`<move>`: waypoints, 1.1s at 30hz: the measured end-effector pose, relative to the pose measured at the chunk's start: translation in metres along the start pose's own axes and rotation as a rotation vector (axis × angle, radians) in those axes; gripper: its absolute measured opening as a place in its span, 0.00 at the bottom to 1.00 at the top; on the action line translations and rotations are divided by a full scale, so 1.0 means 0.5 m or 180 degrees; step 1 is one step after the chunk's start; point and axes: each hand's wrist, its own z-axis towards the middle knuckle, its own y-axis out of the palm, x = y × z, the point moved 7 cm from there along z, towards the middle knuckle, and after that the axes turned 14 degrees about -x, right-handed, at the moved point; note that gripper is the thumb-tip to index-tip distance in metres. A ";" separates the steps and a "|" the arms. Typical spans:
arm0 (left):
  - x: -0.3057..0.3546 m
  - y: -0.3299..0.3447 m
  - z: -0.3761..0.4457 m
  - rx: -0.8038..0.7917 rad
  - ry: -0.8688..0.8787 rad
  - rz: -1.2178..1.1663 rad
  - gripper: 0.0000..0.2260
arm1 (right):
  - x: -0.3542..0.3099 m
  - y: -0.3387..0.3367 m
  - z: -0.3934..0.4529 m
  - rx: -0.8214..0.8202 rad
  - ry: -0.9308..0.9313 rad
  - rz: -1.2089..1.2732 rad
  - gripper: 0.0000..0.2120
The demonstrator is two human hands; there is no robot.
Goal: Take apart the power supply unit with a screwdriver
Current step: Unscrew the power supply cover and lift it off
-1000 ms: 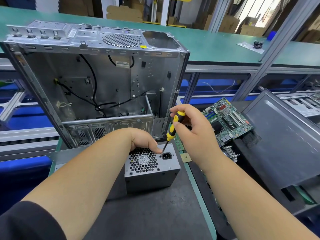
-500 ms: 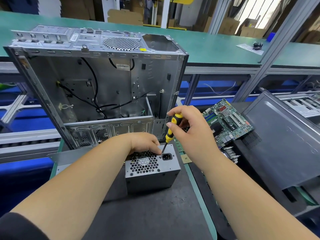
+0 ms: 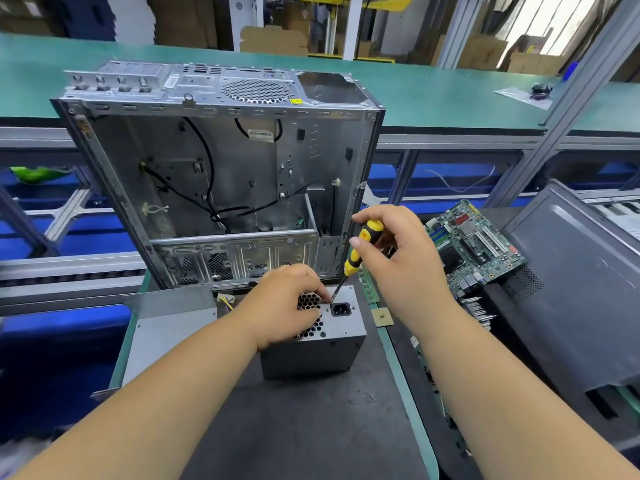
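Before the open computer case [image 3: 221, 174] sits the power supply [image 3: 322, 351], a heavy rigid box; left hand [image 3: 287, 306] presses its fan grille, right hand [image 3: 398, 258] grips the screwdriver [image 3: 360, 251] by its socket.

matt grey metal power supply unit [image 3: 313, 353], bare steel case [image 3: 221, 188]

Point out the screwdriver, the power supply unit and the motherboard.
screwdriver [image 3: 354, 258], head view, on the yellow and black handle.
power supply unit [image 3: 311, 358], head view, on its dark front side panel.
motherboard [image 3: 474, 249], head view, on the green board near its slots.
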 end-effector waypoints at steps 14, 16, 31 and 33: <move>0.031 0.009 -0.018 0.0643 -0.0461 -0.0217 0.04 | 0.084 -0.039 -0.021 0.0185 0.0405 0.1235 0.08; 0.034 0.012 -0.020 0.0711 -0.0536 -0.0261 0.03 | 0.097 -0.047 -0.024 0.0203 0.0448 0.1320 0.07; 0.185 0.128 0.086 0.0342 -0.0447 -0.0732 0.09 | 0.230 -0.182 -0.088 0.0376 0.0503 0.2477 0.07; 0.224 0.162 0.112 0.0101 -0.0318 -0.0459 0.06 | 0.243 -0.211 -0.102 0.0470 0.0482 0.2441 0.06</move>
